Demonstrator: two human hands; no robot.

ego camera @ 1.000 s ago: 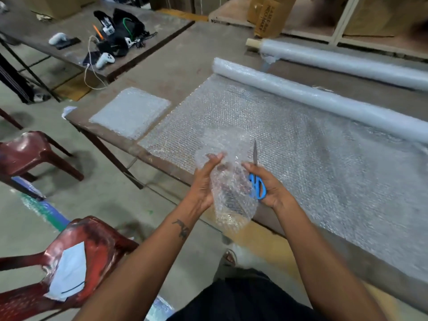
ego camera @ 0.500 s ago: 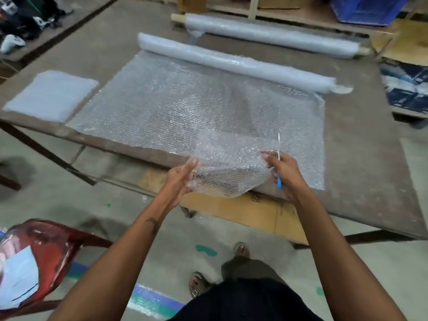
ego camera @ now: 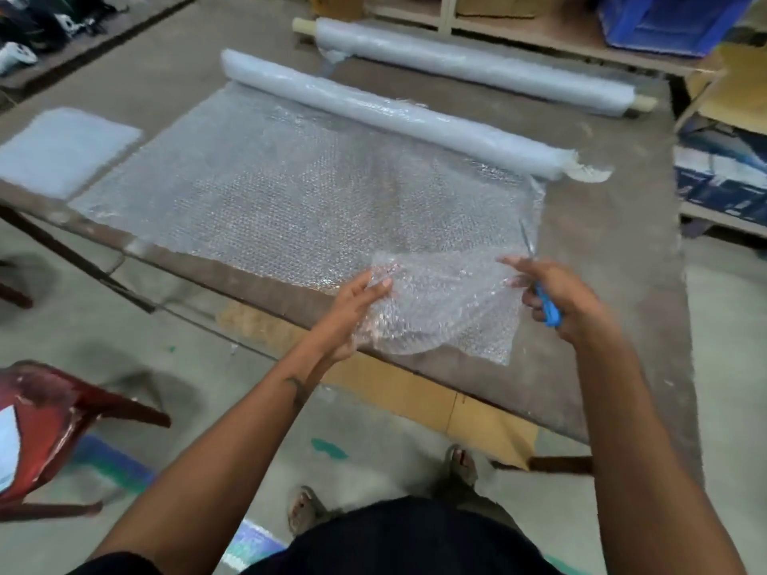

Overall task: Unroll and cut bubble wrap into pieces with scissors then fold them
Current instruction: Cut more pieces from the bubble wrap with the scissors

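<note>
A cut piece of bubble wrap (ego camera: pixel 440 309) is being held above the near edge of the table (ego camera: pixel 614 284), sagging between both hands and overlapping the near right corner of the unrolled bubble wrap sheet (ego camera: pixel 290 201). The left hand (ego camera: pixel 357 305) is gripping the piece's left edge, fingers lying along the top and thumb tucked beneath. The right hand (ego camera: pixel 556 292) is pinching the piece's upper right edge with extended fingertips while its remaining fingers are curling round the blue handle of the scissors (ego camera: pixel 539 284); the blades are pointing up and away, and whether they are parted cannot be told. The sheet is lying flat across the table, running back to its bubble wrap roll (ego camera: pixel 394 114), which is resting across the table's middle. A second roll (ego camera: pixel 477 64) on a cardboard core is lying behind it, near the far edge and apart from the first. A folded bubble wrap piece (ego camera: pixel 62 151) is sitting at the table's left end, just beside the sheet. A red plastic chair (ego camera: pixel 54 417) is standing on the floor at lower left, and a blue crate (ego camera: pixel 672 22) is sitting on shelving at upper right. No legible writing or brand is showing anywhere.
</note>
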